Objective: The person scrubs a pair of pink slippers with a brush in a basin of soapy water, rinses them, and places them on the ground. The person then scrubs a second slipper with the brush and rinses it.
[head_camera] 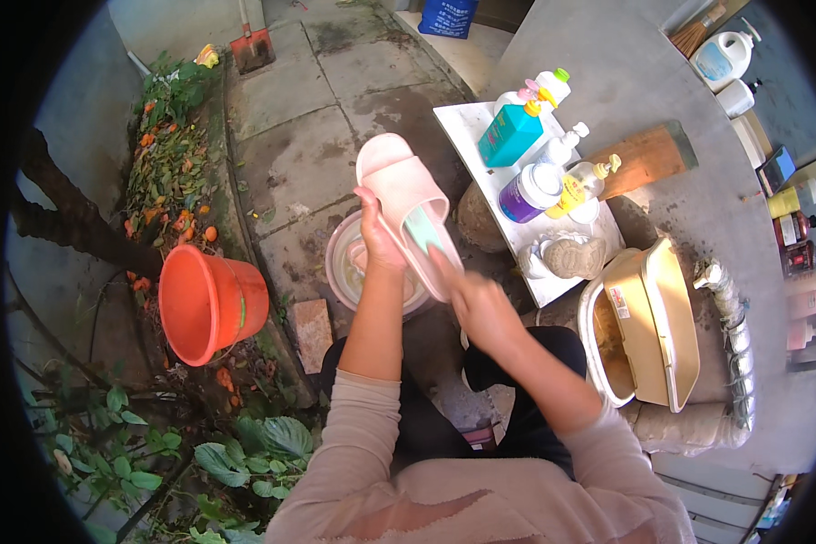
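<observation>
A pink slide sandal (pixel 408 183) is held up by my left hand (pixel 381 234), its fingers hidden behind the sole. My right hand (pixel 481 306) grips a pale green brush (pixel 421 230), most of it inside the sandal under the strap; the hand is blurred. Below the sandal stands a round basin (pixel 333 258) of water with something pink in it, partly covered by my left arm.
An orange bucket (pixel 189 306) lies tilted on the left beside a brick (pixel 313 333). To the right, a white board (pixel 462 132) bears several bottles, a purple tub (pixel 525 197) and a wet cloth-like bundle (pixel 564 257). Beige plastic bins (pixel 653 326) stand nearer the wall.
</observation>
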{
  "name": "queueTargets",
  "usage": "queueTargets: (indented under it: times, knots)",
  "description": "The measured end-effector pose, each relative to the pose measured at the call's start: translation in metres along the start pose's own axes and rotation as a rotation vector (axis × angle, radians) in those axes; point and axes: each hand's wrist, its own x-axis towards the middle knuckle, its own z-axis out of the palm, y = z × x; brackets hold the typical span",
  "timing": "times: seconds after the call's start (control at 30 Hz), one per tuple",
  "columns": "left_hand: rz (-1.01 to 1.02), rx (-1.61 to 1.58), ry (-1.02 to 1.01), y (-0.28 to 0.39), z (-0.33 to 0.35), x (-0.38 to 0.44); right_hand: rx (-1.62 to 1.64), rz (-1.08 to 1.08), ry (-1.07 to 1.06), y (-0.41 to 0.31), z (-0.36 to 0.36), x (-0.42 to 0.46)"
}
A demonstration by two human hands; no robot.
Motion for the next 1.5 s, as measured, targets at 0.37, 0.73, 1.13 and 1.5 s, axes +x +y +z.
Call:
queueTargets:
  times: [0.37, 0.73, 1.13, 1.5]
  knots:
    - [-0.084, 0.044, 0.07, -0.003, 0.015, -0.006, -0.3, -0.074, 0.092, 0.028, 0.003, 0.063]
    - [-0.171, 0.194, 0.279, -0.008, 0.021, -0.004, -0.543, -0.056, 0.033, 0.036, 0.001, 0.049]
    - [-0.102, 0.244, 0.409, 0.008, -0.009, 0.017, 0.188, 0.033, -0.074, 0.035, -0.005, -0.006]
    - [-0.309, 0.174, 0.406, -0.004, 0.001, 0.012, -0.785, -0.369, 0.153, 0.05, -0.053, 0.052]
